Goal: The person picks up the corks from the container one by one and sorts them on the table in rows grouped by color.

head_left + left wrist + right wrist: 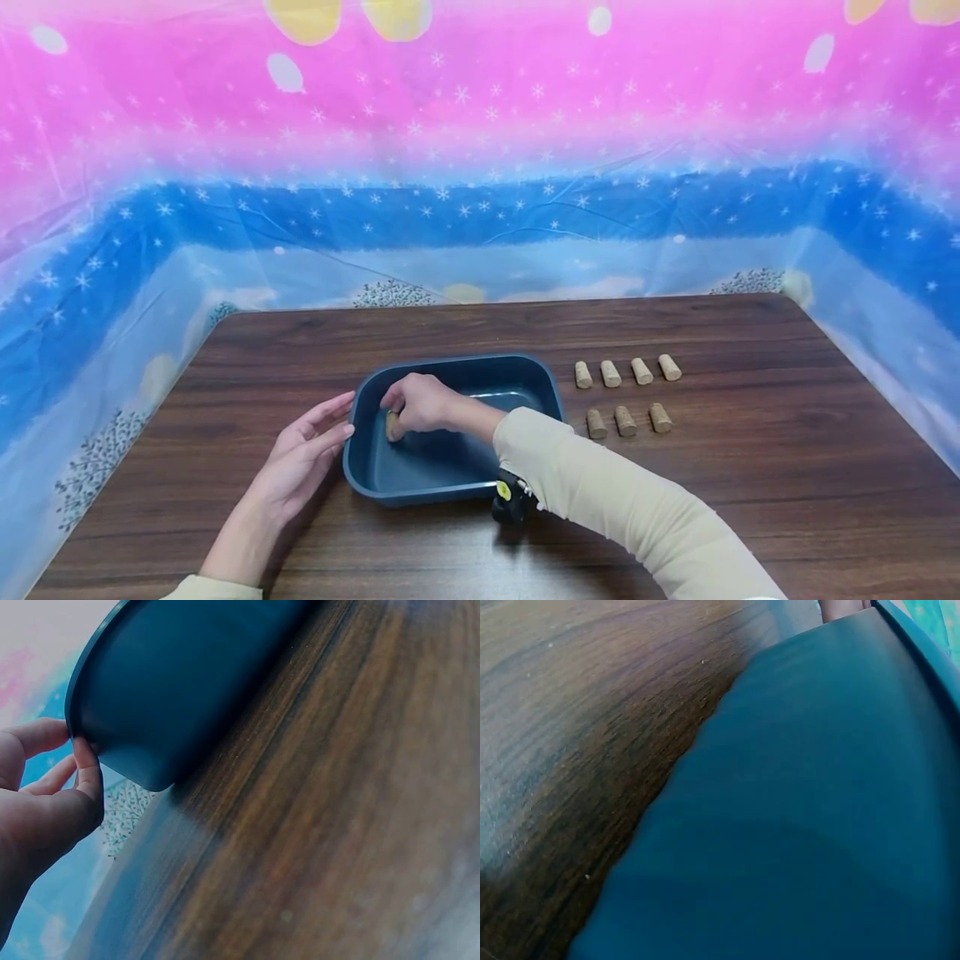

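A dark blue rectangular bin (pixel 420 493) sits on the table. Inside it, near the left end, my right hand (pixel 426 404) pinches a cork stopper (pixel 393 427) between thumb and fingers. From outside, my left hand (pixel 303 458) touches the bin's left end with its fingertips at the rim. The left wrist view shows those fingers (pixel 88 769) against the outer wall. In the right wrist view the bin's wall (pixel 795 795) fills much of the frame and hides the right hand.
Right of the bin, several corks stand in two rows, a back row (pixel 641 372) and a front row (pixel 626 422). The wooden table (pixel 780 467) is enclosed by a pink and blue snowflake cloth (pixel 480 167). A black wrist camera (pixel 510 498) hangs beside the bin's front wall.
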A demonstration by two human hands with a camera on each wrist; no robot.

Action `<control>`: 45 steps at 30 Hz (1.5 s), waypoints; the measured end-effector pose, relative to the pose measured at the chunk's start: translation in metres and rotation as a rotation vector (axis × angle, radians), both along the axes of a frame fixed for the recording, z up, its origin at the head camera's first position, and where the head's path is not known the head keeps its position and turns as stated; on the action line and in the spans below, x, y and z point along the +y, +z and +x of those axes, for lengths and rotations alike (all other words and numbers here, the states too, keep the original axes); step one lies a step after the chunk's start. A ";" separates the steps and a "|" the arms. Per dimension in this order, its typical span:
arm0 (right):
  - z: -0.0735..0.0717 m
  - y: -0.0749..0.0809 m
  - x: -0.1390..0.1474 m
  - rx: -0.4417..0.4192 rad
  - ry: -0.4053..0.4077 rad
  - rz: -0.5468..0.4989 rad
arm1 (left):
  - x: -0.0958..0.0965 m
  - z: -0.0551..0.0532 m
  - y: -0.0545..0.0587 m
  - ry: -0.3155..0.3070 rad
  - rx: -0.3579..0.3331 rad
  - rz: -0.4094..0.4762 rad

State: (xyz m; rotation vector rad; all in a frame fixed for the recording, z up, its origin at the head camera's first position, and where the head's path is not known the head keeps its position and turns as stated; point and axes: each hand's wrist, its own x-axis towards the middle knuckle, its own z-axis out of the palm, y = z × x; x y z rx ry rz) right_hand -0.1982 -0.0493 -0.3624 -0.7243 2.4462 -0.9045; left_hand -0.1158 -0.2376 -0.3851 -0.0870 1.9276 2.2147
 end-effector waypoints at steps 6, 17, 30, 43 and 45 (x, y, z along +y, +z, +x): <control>0.000 -0.002 0.002 -0.069 -0.028 -0.026 | 0.000 0.000 -0.001 0.004 -0.003 -0.002; -0.006 0.014 0.011 -0.186 -0.049 -0.175 | -0.001 0.000 -0.002 -0.004 0.009 -0.004; -0.010 0.030 0.032 -0.283 -0.050 -0.360 | -0.002 -0.001 -0.005 -0.013 0.039 0.008; -0.014 0.042 0.060 -0.251 -0.044 -0.420 | -0.001 -0.001 -0.003 0.001 0.028 0.002; -0.014 0.043 0.065 -0.256 -0.052 -0.432 | -0.001 0.000 -0.003 0.004 0.025 0.005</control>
